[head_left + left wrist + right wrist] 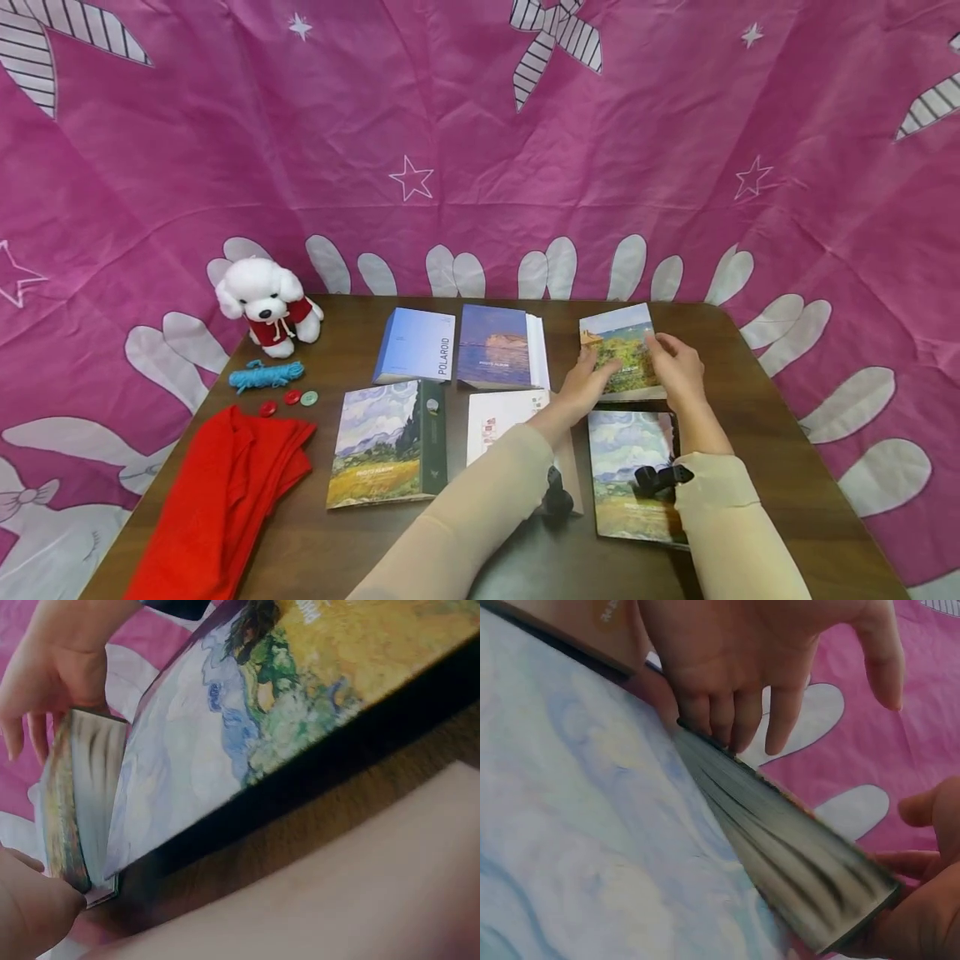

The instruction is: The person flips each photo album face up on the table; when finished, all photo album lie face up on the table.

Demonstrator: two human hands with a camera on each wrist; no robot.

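Observation:
A photo album with a painted garden cover (pixel 628 354) lies at the table's back right, between both hands. My left hand (pixel 581 387) touches its left edge, with the thumb spread above the cover. Along the right edge rests my right hand (pixel 677 371). Seen from the right wrist, the page edges (pixel 795 847) face the camera; the left hand (pixel 739 656) has straight fingers against one end, and the right hand (pixel 922 900) is at the other with its thumb lifted off. Nearest in front lies an album with a wheat-field cover (pixel 630 467).
Beneath my left forearm is a whitish album (pixel 498 412). Left of it lie a sea-cliff album (pixel 491 346), a blue POLAROID album (pixel 416 342) and a green-spined album (pixel 382 442). A plush dog (pixel 262 304), blue yarn (pixel 266 375), several buttons (pixel 292 397) and red cloth (pixel 217 500) occupy the left side.

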